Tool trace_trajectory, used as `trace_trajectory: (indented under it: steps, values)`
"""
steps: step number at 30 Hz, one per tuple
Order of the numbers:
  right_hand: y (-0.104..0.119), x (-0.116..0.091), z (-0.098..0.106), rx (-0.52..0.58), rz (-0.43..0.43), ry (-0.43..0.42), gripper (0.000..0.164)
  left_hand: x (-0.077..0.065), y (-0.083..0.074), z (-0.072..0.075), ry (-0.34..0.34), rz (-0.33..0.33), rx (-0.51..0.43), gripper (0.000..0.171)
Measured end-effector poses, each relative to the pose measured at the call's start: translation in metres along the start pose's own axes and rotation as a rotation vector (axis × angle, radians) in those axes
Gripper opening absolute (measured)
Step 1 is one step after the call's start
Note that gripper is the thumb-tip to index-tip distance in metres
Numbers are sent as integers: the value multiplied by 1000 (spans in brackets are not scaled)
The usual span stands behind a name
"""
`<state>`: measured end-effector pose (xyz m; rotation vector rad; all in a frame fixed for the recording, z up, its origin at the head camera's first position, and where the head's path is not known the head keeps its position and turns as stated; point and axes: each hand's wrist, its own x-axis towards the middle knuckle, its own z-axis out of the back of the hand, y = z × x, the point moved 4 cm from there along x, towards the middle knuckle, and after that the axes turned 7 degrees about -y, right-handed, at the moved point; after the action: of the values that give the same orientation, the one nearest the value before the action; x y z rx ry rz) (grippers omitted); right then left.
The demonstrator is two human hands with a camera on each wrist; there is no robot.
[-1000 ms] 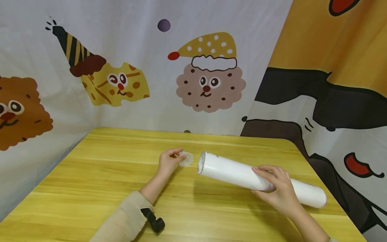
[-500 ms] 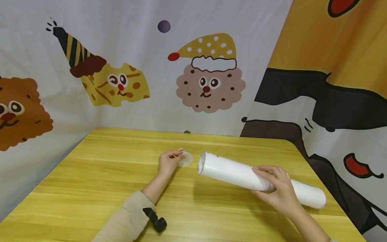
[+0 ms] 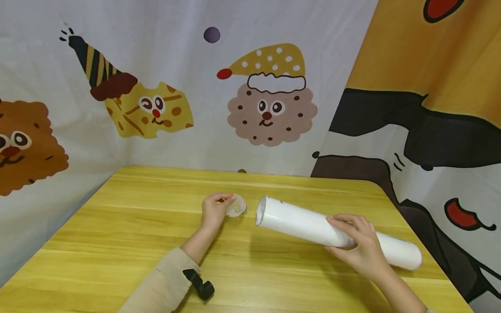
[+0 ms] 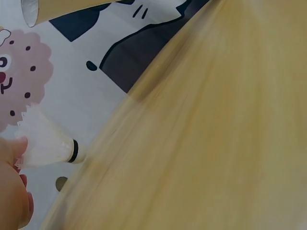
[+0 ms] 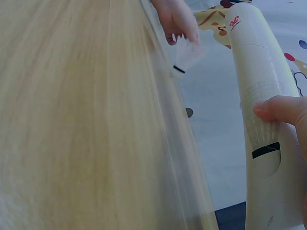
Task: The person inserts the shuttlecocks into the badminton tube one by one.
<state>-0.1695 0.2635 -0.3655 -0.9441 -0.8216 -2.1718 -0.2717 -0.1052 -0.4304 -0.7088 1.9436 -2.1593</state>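
A white shuttlecock point(image 3: 236, 206) with a dark band is pinched by its feather skirt in my left hand point(image 3: 213, 212). In the left wrist view, the cork end of the shuttlecock point(image 4: 48, 141) points away from the fingers. My right hand point(image 3: 362, 248) grips a long white shuttlecock tube point(image 3: 301, 219) around its middle, tilted above the table. The tube's open end faces left, a short gap from the shuttlecock. The right wrist view shows a shuttlecock picture printed on the tube point(image 5: 254, 62), with my right thumb point(image 5: 276, 109) lying over it.
A yellow wood-grain table point(image 3: 117, 243) lies under both hands. Behind it hangs a cloth point(image 3: 176, 152) printed with cartoon figures. A black strap mount point(image 3: 199, 284) is on the left sleeve point(image 3: 162, 278).
The shuttlecock has been turned in my left fingers, so its cork end now points right toward the tube. My left hand has shifted slightly left. The tube and right hand stay put.
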Motion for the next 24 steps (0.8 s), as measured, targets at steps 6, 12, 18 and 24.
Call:
trace_trajectory:
  steps: [6,12,18,24]
  values:
    - [0,0,0,-1,5,-2,62,1,-10,5,9,24,-7,9]
    - [0,0,0,0,12,-11,61,1,-24,9,16,68,-49,15]
    - [-1,0,1,-2,-2,-5,62,2,-31,10,24,114,-90,17]
    - [-1,0,1,-3,-13,0,62,-2,-38,11,76,170,-151,19]
